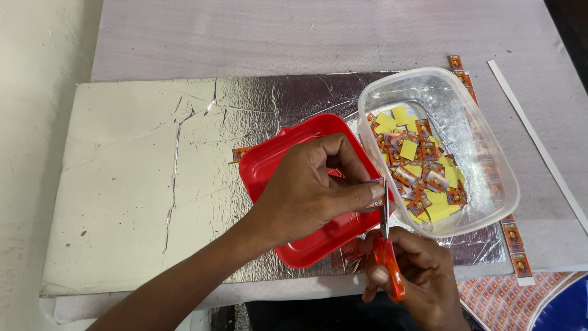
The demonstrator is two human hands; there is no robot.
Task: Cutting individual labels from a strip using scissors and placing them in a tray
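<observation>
My left hand [309, 193] hovers over a red plastic tray [269, 168] and pinches a narrow printed paper strip [375, 182] between thumb and forefinger. My right hand [422, 276] grips orange-handled scissors [387, 257], whose blades point up and meet the strip just below my left fingertips. Right beside them stands a clear plastic tub [490, 153] holding several small cut labels [422, 175], some orange-printed, some showing yellow backs.
Tray and tub rest on a crinkled silver foil board [153, 178] over a grey cloth-covered table [306, 37]. Printed strips [514, 245] lie along the tub's right side, a white strip [539, 141] farther right. A printed sheet [508, 300] and a blue object [566, 309] sit at bottom right.
</observation>
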